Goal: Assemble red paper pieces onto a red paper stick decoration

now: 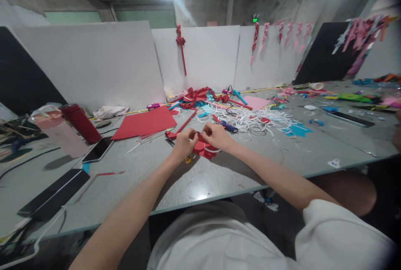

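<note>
My left hand (184,142) and my right hand (216,135) are close together above the table, each with thumb and forefinger pinched. A little red shows between the fingertips, but what they hold is too small to make out. Just below the hands lie red paper pieces (205,150), with a white strip by my right hand. A thin red paper stick (187,123) slants away behind my left hand. Under the left wrist, a small orange-yellow object (188,159) is partly hidden. A dark blue glue gun (229,127) rests beyond my right hand.
White curled strips (250,117) heap at right, near a blue paper piece (297,130). Red sheets (145,123), a phone (97,150), a pink bottle (64,134) and a red flask (80,124) stand left. Red paper chains (199,96) pile behind, below white panels (200,57).
</note>
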A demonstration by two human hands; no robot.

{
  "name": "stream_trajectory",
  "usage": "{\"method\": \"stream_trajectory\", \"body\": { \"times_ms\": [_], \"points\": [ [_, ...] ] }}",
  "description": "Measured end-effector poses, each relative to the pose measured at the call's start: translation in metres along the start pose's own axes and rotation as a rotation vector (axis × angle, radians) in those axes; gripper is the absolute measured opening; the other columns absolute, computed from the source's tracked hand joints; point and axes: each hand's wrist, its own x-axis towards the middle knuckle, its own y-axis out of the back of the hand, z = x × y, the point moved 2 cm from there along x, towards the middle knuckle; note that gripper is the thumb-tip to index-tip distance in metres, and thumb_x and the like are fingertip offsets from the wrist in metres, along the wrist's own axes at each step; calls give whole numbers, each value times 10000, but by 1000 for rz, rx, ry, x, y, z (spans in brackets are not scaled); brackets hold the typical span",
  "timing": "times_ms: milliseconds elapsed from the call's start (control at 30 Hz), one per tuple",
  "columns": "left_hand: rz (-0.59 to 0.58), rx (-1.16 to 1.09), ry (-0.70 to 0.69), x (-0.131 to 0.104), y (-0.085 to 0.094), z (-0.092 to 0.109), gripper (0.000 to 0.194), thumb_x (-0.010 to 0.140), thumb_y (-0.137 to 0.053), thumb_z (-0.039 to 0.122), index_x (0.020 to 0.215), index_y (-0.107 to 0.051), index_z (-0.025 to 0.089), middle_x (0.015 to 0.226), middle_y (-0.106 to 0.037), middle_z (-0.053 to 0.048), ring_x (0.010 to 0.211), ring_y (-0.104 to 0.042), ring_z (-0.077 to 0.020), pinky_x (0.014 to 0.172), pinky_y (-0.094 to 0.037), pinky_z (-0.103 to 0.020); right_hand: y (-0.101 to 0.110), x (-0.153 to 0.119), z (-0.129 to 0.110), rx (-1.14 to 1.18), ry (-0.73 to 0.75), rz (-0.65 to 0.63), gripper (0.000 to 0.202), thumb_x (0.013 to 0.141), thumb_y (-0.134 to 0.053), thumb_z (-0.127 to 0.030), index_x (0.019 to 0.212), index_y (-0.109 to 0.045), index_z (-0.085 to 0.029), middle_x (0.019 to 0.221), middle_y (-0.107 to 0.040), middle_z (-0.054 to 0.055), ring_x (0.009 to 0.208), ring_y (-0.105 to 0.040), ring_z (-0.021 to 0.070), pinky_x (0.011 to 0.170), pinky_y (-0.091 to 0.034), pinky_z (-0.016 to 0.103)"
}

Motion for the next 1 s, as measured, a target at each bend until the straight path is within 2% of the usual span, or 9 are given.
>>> {"method": "stream_trajectory", "body": {
  "times_ms": [167,300,367,467,600,667,733,867,1000],
  "points": [
    [161,-70,120,5,5,-13,167,950,-540,324,895,-619,188,742,-715,-22,666,-666,-152,658,-481,-255,18,10,26,-61,-72,114,49,831,-573,-208,784,-574,-191,700,-639,-5,619,-567,130,621,-399,244],
    [250,-161,226,8,9,-23,194,964,-531,372,926,-588,190,687,-707,-22,582,-658,-144,573,-467,-235,47,18,60,-225,-169,200,50,829,-572,-203,795,-600,-179,733,-669,27,661,-601,155,663,-423,260],
    [278,-185,263,9,10,-27,203,960,-543,386,927,-582,190,674,-706,-23,573,-664,-146,560,-470,-231,65,20,77,-365,-219,207,70,838,-570,-196,831,-632,-164,771,-690,62,720,-622,187,707,-434,282],
    [294,-204,299,10,9,-31,210,955,-555,394,934,-579,186,672,-707,-29,591,-687,-159,556,-478,-233,89,17,101,-532,-378,203,159,877,-537,-180,913,-682,-124,862,-721,139,823,-661,242,786,-454,319],
    [276,-200,296,11,8,-33,198,953,-553,366,951,-593,172,691,-718,-44,604,-700,-168,561,-489,-240,104,11,119,-681,-582,149,241,873,-537,-115,1023,-715,-53,982,-722,251,978,-686,324,867,-469,367],
    [262,-196,284,11,7,-32,198,949,-558,358,955,-608,166,705,-725,-50,607,-699,-167,570,-493,-245,99,11,115,-670,-553,130,304,849,-548,-79,1106,-708,-44,1049,-721,259,1042,-682,334,906,-474,376],
    [250,-195,276,11,6,-31,197,948,-558,351,957,-619,163,715,-729,-51,615,-699,-166,579,-493,-247,86,15,102,-562,-410,111,345,878,-520,-86,1172,-701,-78,1132,-724,219,1106,-670,306,962,-471,369],
    [228,-178,249,8,5,-29,190,955,-537,328,975,-635,166,723,-727,-39,624,-692,-155,610,-496,-250,51,17,58,-260,-95,43,357,1011,-468,-345,1227,-685,-161,1243,-708,128,1141,-660,260,996,-492,378],
    [209,-167,208,7,3,-25,189,961,-521,316,990,-638,171,720,-713,-27,621,-686,-153,609,-491,-251,23,10,18,-182,91,-85,501,939,-610,-491,1334,-617,-183,1268,-693,129,1151,-656,274,1007,-500,412]
  ]
}}
